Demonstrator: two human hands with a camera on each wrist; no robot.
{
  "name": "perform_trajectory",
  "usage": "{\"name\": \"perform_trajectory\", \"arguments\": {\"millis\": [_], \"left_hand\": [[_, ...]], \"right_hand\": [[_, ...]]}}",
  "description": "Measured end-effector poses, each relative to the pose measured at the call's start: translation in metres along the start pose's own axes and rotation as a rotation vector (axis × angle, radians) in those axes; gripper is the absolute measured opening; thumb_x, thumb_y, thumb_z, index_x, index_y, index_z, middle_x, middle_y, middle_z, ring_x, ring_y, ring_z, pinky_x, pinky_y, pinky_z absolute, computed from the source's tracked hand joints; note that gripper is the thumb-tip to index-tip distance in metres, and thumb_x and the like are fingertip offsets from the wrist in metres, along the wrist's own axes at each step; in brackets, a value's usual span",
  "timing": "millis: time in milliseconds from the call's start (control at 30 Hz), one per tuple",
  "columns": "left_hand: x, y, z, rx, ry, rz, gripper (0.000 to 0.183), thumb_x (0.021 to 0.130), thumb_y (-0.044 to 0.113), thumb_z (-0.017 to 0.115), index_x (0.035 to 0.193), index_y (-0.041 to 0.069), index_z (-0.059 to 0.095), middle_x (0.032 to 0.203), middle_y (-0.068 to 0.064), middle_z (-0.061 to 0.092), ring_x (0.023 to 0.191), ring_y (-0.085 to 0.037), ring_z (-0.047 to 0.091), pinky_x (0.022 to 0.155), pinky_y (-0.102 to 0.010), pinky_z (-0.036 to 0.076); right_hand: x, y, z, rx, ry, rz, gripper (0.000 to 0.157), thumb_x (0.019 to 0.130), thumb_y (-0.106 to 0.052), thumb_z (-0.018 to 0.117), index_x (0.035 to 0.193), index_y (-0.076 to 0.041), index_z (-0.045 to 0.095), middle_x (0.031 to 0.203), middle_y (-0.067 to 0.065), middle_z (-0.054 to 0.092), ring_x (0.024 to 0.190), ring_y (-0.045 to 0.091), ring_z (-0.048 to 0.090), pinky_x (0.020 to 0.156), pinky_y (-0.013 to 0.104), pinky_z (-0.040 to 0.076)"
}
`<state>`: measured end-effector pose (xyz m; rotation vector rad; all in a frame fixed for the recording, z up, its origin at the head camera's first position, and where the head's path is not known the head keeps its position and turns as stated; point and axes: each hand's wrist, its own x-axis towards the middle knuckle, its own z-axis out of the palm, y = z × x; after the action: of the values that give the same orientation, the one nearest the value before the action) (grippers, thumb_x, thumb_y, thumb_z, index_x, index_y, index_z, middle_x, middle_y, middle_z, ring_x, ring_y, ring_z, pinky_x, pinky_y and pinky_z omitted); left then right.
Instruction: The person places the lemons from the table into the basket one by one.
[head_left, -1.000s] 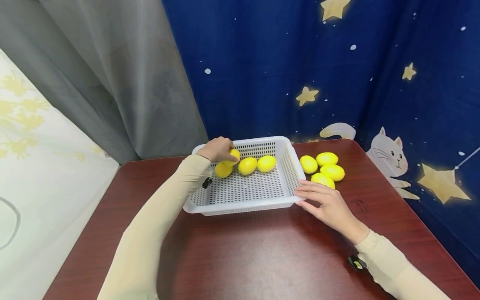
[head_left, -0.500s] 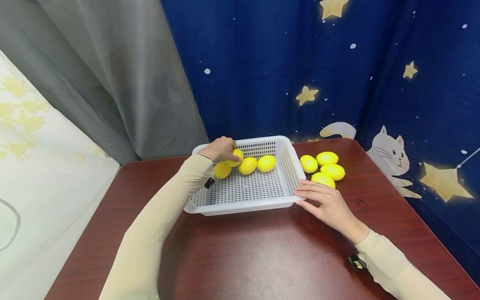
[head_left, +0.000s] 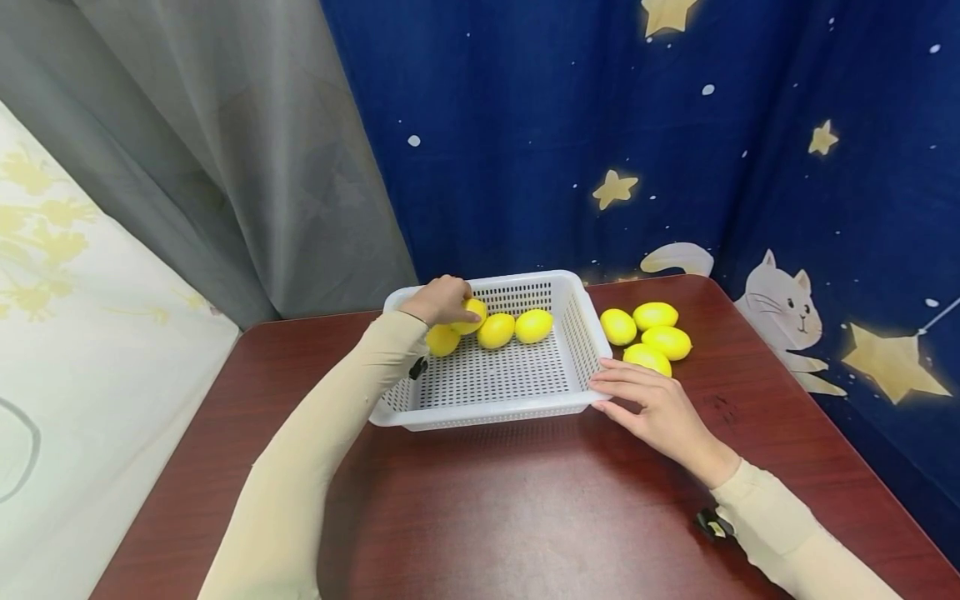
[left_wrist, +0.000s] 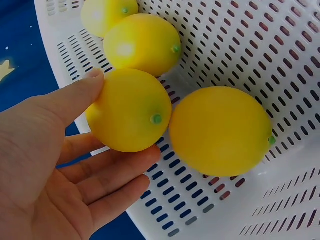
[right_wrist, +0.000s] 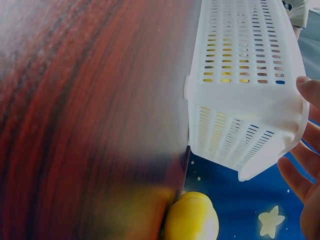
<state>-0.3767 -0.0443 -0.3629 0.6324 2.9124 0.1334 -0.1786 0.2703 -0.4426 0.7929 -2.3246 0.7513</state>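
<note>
A white plastic basket (head_left: 487, 414) with slotted walls stands on the table. Inside it, my left hand (head_left: 441, 300) holds a yellow lemon (left_wrist: 129, 110) between thumb and fingers. Another lemon (left_wrist: 220, 131) touches the held one in the left wrist view, appearing at its left in the head view. Two more lemons, a middle one (head_left: 496, 332) and a right one (head_left: 533, 326), lie in a row beside it. My right hand (head_left: 654, 410) grips the basket's near right corner, thumb on the front side and fingers over the right rim (right_wrist: 301, 112).
Several loose lemons (head_left: 667, 342) lie on the dark red table (head_left: 495, 508), just right of the basket. A blue curtain (head_left: 517, 150) with stars and a grey curtain (head_left: 300, 192) hang behind the table's far edge.
The held lemon has shifted slightly right with my left hand, while the lemon at its left has moved slightly left. My right hand keeps its place on the basket corner.
</note>
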Motion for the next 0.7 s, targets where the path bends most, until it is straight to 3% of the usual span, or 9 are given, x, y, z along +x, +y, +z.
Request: {"name": "perform_trajectory", "arguments": {"millis": [133, 367, 467, 567, 633, 700], "left_hand": [[0.000, -0.001, 0.002, 0.021, -0.003, 0.003, 0.036, 0.090, 0.039, 0.071, 0.108, 0.008, 0.068, 0.092, -0.007, 0.059, 0.085, -0.020, 0.049, 0.075, -0.030, 0.041], [0.001, 0.000, 0.004, 0.008, -0.022, -0.023, 0.038, 0.090, 0.039, 0.072, 0.113, 0.008, 0.068, 0.102, -0.007, 0.062, 0.098, -0.023, 0.048, 0.085, -0.034, 0.044], [0.003, -0.001, 0.007, 0.007, -0.031, -0.020, 0.035, 0.089, 0.037, 0.073, 0.110, 0.008, 0.069, 0.093, -0.005, 0.060, 0.094, -0.022, 0.049, 0.098, -0.036, 0.045], [0.005, -0.002, 0.009, 0.007, -0.024, 0.002, 0.030, 0.089, 0.034, 0.074, 0.102, 0.007, 0.069, 0.080, -0.004, 0.054, 0.084, -0.021, 0.050, 0.110, -0.036, 0.039], [0.005, -0.003, 0.011, 0.006, -0.019, 0.009, 0.029, 0.088, 0.033, 0.075, 0.099, 0.007, 0.068, 0.077, -0.003, 0.052, 0.079, -0.020, 0.050, 0.105, -0.034, 0.042], [0.005, -0.004, 0.013, 0.008, -0.018, 0.011, 0.029, 0.088, 0.033, 0.075, 0.098, 0.007, 0.067, 0.079, -0.003, 0.053, 0.077, -0.019, 0.050, 0.092, -0.033, 0.045]], "right_hand": [[0.000, 0.000, 0.000, 0.004, 0.000, 0.000, 0.049, 0.086, -0.057, 0.059, 0.113, -0.020, 0.076, 0.114, 0.000, 0.076, 0.117, 0.021, 0.067, 0.109, 0.002, 0.029], [0.000, 0.000, 0.000, 0.011, 0.003, -0.001, 0.047, 0.086, -0.055, 0.062, 0.114, -0.020, 0.076, 0.114, 0.001, 0.076, 0.117, 0.022, 0.067, 0.109, 0.002, 0.030], [0.000, -0.001, 0.000, 0.012, 0.001, 0.001, 0.049, 0.086, -0.056, 0.060, 0.114, -0.019, 0.076, 0.114, 0.002, 0.076, 0.117, 0.022, 0.067, 0.109, 0.002, 0.029], [-0.001, -0.001, 0.000, 0.010, 0.000, 0.004, 0.050, 0.086, -0.056, 0.059, 0.114, -0.019, 0.076, 0.114, 0.002, 0.076, 0.117, 0.022, 0.067, 0.109, 0.002, 0.029], [-0.001, -0.001, 0.000, 0.009, -0.001, 0.006, 0.050, 0.086, -0.056, 0.059, 0.114, -0.019, 0.076, 0.114, 0.001, 0.076, 0.117, 0.022, 0.067, 0.109, 0.002, 0.029], [-0.001, -0.001, 0.000, 0.010, -0.001, 0.006, 0.049, 0.086, -0.056, 0.059, 0.114, -0.019, 0.076, 0.115, 0.001, 0.076, 0.117, 0.022, 0.067, 0.109, 0.002, 0.029]]}}
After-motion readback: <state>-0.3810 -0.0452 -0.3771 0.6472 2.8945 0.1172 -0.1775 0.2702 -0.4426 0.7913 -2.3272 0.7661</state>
